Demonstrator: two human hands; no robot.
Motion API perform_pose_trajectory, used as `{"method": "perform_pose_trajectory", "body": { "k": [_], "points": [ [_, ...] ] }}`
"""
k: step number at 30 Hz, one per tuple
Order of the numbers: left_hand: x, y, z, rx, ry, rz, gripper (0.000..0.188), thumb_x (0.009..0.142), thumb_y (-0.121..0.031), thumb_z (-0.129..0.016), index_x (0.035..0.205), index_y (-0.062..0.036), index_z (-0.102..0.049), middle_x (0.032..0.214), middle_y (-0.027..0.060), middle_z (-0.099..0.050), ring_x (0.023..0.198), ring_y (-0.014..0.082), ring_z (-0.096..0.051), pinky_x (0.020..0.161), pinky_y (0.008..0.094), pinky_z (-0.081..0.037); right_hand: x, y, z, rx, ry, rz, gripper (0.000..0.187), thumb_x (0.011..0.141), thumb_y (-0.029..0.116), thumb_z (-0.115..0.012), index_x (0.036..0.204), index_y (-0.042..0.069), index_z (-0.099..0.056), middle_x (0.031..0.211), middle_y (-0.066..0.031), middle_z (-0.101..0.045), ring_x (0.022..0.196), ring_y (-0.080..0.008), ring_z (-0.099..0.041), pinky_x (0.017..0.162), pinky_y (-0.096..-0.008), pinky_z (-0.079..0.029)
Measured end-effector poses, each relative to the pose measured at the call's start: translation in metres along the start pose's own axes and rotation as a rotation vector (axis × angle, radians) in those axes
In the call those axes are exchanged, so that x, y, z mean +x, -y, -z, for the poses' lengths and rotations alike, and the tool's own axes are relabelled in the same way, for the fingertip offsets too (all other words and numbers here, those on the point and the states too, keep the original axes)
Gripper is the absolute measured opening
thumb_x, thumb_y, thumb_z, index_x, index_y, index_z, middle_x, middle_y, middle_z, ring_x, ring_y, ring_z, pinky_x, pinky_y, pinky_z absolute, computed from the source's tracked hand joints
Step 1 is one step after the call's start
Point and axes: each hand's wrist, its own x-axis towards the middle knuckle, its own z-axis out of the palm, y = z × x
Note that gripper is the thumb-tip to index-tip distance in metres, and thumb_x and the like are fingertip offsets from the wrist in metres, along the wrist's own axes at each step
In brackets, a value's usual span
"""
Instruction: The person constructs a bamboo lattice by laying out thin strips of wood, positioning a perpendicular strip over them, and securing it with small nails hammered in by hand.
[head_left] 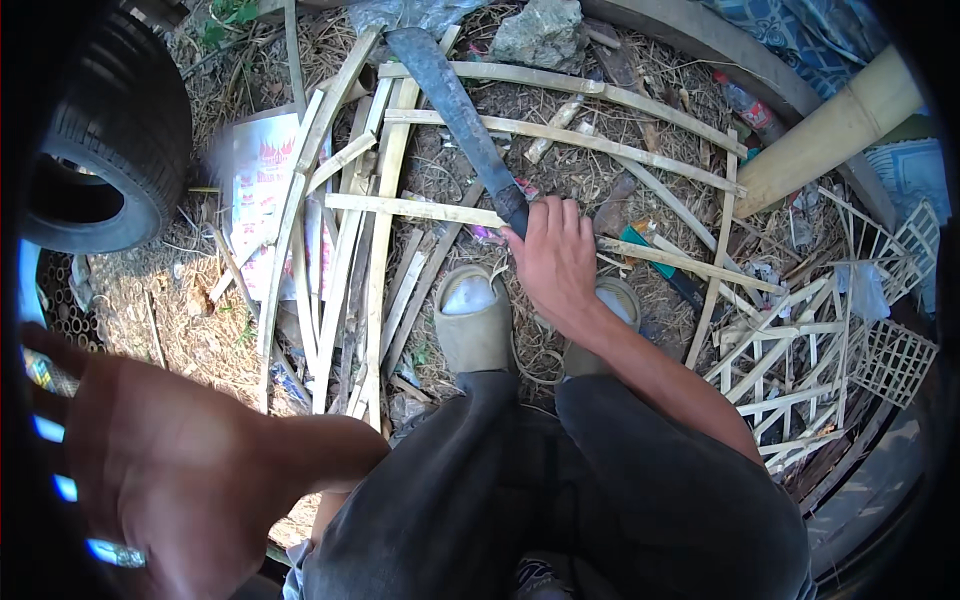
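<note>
My right hand [553, 258] is closed around the dark handle of a machete [450, 100]. Its long, worn blade points away from me, up and to the left. A pale bamboo strip [680, 264] runs crosswise beneath this hand; whether the fingers also grip it is hidden. Close to the camera at the lower left, my left hand [165, 475] is raised with its palm showing and fingers spread, holding nothing. Beyond my feet, two longer bamboo strips [560, 82] lie across the ground, their right ends meeting an upright strip [722, 255].
Several split bamboo strips [350, 240] are piled at the left, beside a printed sheet [272, 200]. A tyre [115, 130] stands at the far left. At the right are a thick bamboo pole [830, 130], a plastic bottle [758, 112] and a lattice of strips [790, 350]. A rock [540, 35] lies ahead.
</note>
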Motion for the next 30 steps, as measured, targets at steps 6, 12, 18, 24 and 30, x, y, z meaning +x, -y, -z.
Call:
{"method": "perform_pose_trajectory", "body": {
  "k": [6, 12, 18, 24, 30],
  "points": [
    [-0.228, 0.022, -0.009, 0.762, 0.661, 0.601, 0.045, 0.100, -0.018, -0.060, 0.141, -0.0021, -0.051, 0.146, 0.0227, -0.043, 0.133, 0.0408, -0.036, 0.113, 0.0543, -0.024, 0.005, 0.004, -0.008, -0.088, 0.028, -0.090, 0.040, 0.093, 0.038, -0.071, 0.103, 0.001, -0.059, 0.101, -0.0140, -0.060, 0.102, -0.0313, -0.056, 0.086, -0.0438, -0.045],
    [-0.265, 0.030, 0.020, 0.784, 0.827, 0.717, 0.040, 0.098, -0.025, -0.064, 0.133, -0.0063, -0.058, 0.147, 0.0202, -0.043, 0.139, 0.0382, -0.035, 0.110, 0.0514, -0.025, 0.013, 0.009, -0.008, -0.095, 0.057, -0.101, 0.041, 0.097, 0.040, -0.067, 0.101, 0.000, -0.059, 0.098, -0.0169, -0.065, 0.101, -0.0333, -0.058, 0.087, -0.0452, -0.045],
    [-0.270, 0.028, 0.023, 0.822, 0.699, 0.763, 0.057, 0.098, -0.038, -0.061, 0.140, -0.0016, -0.050, 0.158, 0.0209, -0.035, 0.146, 0.0399, -0.028, 0.115, 0.0550, -0.017, 0.010, 0.025, -0.020, -0.056, -0.004, -0.130, 0.043, 0.100, 0.040, -0.063, 0.100, -0.002, -0.060, 0.096, -0.0197, -0.067, 0.100, -0.0351, -0.058, 0.089, -0.0468, -0.042],
    [-0.256, 0.037, 0.041, 0.989, 0.682, 0.860, 0.084, 0.099, -0.047, -0.058, 0.157, 0.0060, -0.027, 0.171, 0.0213, -0.014, 0.158, 0.0428, -0.005, 0.123, 0.0561, -0.015, 0.018, 0.050, -0.024, -0.065, 0.040, -0.108, 0.043, 0.104, 0.037, -0.058, 0.105, -0.007, -0.057, 0.103, -0.0269, -0.063, 0.104, -0.0406, -0.056, 0.091, -0.0505, -0.039],
    [-0.248, 0.041, 0.047, 0.877, 0.402, 0.870, 0.089, 0.089, -0.037, -0.077, 0.150, 0.0084, -0.031, 0.157, 0.0302, -0.028, 0.149, 0.0452, -0.022, 0.119, 0.0563, -0.024, 0.024, 0.065, -0.048, -0.096, 0.024, -0.061, 0.040, 0.103, 0.035, -0.058, 0.104, -0.005, -0.054, 0.103, -0.0250, -0.061, 0.106, -0.0405, -0.055, 0.094, -0.0521, -0.038]
  ]
}}
